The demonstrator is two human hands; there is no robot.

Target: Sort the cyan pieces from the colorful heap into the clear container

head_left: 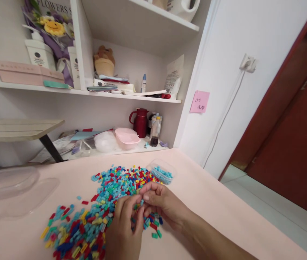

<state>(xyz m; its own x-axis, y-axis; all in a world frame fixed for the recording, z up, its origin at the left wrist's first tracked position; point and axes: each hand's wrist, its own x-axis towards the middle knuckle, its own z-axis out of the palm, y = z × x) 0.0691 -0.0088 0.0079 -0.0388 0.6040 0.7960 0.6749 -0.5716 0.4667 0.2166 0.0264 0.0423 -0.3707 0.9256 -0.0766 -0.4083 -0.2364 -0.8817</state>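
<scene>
My left hand (126,220) and my right hand (163,202) meet over the near side of a spread pile of small toy bricks (115,186). A tiny light blue toy brick (142,202) shows between their fingertips. My left thumb and forefinger close in on it from the left, while my right thumb and fingers pinch at it from the right. The pile mixes light blue, red, yellow, green and dark blue pieces. Just beyond my right hand, a clear plastic container (173,173) holds light blue bricks (163,174).
Clear plastic lids or trays (34,198) lie at the left on the pink tabletop (210,216). Behind stand a pink lidded box (128,138), a dark red jug (140,122) and a bottle (155,131) of dark liquid. A shelf (132,96) overhangs them.
</scene>
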